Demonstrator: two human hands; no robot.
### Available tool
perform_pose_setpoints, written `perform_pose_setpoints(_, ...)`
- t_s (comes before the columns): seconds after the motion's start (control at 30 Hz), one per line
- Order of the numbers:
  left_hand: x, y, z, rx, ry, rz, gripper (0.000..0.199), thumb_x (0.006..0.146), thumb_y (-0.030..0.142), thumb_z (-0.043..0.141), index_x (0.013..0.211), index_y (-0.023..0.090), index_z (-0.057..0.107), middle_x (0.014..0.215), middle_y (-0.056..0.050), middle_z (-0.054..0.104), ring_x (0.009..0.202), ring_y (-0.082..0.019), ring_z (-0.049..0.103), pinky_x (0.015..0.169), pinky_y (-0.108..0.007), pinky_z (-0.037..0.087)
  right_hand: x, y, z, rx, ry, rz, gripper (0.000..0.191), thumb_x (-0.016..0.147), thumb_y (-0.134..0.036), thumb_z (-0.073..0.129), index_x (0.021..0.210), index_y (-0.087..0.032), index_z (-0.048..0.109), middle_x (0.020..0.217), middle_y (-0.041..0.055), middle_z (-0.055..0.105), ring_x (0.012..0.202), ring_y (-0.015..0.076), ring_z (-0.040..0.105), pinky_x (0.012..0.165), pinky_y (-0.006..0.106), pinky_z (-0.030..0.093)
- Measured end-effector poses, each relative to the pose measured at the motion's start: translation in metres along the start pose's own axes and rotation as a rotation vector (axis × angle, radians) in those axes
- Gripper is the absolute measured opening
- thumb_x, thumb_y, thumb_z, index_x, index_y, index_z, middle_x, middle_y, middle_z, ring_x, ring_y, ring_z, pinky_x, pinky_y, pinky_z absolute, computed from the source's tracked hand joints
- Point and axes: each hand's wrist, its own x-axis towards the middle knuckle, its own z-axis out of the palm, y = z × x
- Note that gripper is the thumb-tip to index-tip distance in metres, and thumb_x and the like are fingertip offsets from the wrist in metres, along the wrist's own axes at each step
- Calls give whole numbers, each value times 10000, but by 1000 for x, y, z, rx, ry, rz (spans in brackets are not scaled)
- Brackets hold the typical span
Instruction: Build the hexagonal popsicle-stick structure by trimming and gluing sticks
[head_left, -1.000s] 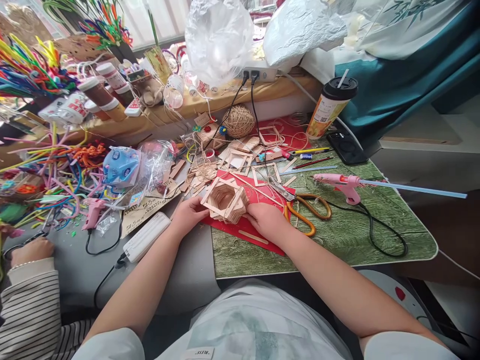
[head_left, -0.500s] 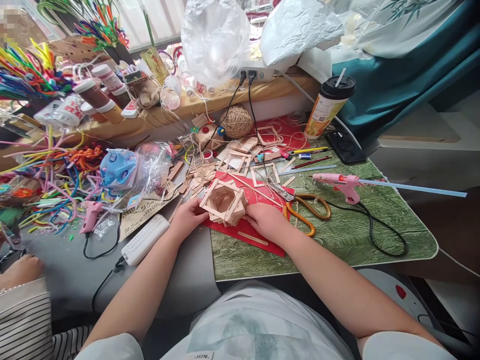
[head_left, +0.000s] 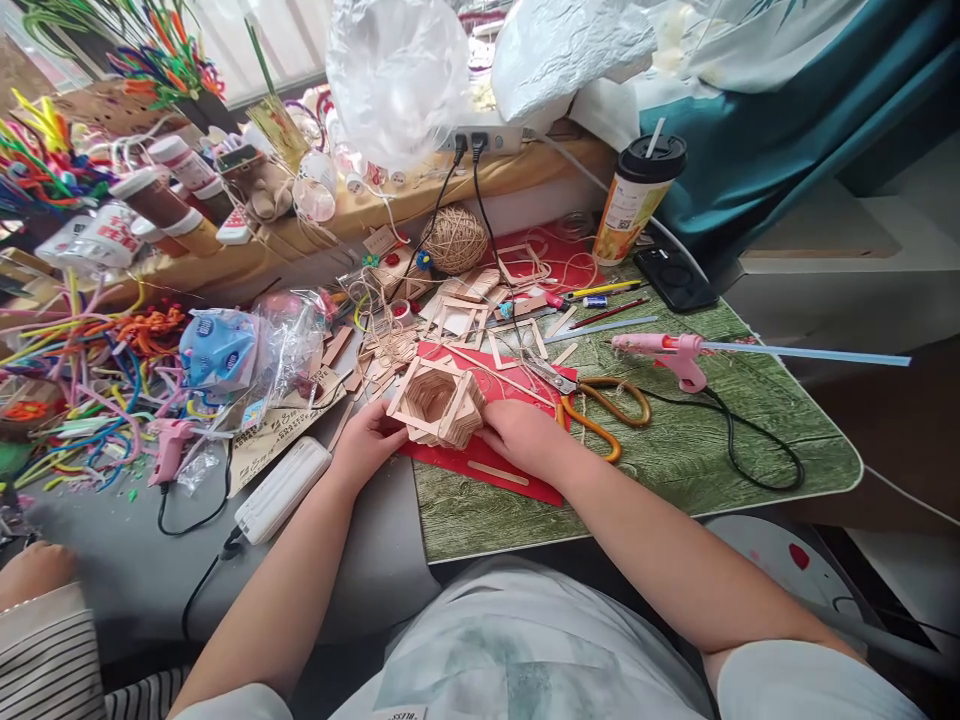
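Note:
A hexagonal stack of wooden craft sticks (head_left: 457, 422), hollow in the middle, is held just above a red sheet (head_left: 536, 484). My left hand (head_left: 367, 440) grips its left side with fingers closed on it. On its right side, my right hand (head_left: 521, 436) is closed on the edge, its fingertips partly hidden. One loose stick (head_left: 498, 473) lies on the red sheet below the stack. Scissors with orange handles (head_left: 600, 425) rest right of my right hand. Square stick frames (head_left: 469, 318) and a twine ball (head_left: 454, 240) lie behind.
A pink glue gun (head_left: 671, 352) with its cord is on the green mat (head_left: 787, 430). A lidded cup (head_left: 637, 205) and a phone (head_left: 675, 279) stand behind it. Pipe cleaners (head_left: 112, 370), a white power strip (head_left: 283, 488) and another person's hand (head_left: 37, 572) are left.
The camera view has shifted slightly, so the table and its objects appear farther left. Both hands still hold the stick stack, which looks slightly tilted compared with before.

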Motion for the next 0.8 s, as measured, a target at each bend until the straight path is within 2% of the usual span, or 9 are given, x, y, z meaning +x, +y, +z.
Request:
perform_pose_setpoints(0.2,2,-1,-2,11,8,2,420,784,406,893,1118,201,742,1018,-63,791,885,-251,777,767,-344,646,0,2,1,-46,-15,-24,260,1107,-315,556,1091,-141,749,1050,142,775,988,251,726,890,351,535)
perform_pose_setpoints(0.4,3,-5,-4,24,31,5,376,771,357,909,1077,184,776,982,-60,795,835,-226,765,720,-297,626,0,6,-1,22,-26,-32,228,1098,-289,578,1089,-167,770,1081,123,786,991,232,729,854,309,501)
perform_pose_setpoints(0.63,3,-6,-2,-15,22,11,404,760,365,918,1096,187,782,1026,-81,807,888,-253,782,769,-329,644,1,4,-2,60,-23,-23,203,1081,-266,605,1102,-156,774,1095,133,790,996,236,727,873,314,490)
perform_pose_setpoints(0.8,3,-5,-1,-9,27,11,407,771,339,910,1126,190,776,1000,-72,802,814,-221,768,704,-289,617,1,3,-1,45,-18,-17,206,1077,-283,614,1105,-150,770,1067,132,787,980,241,724,862,323,489)
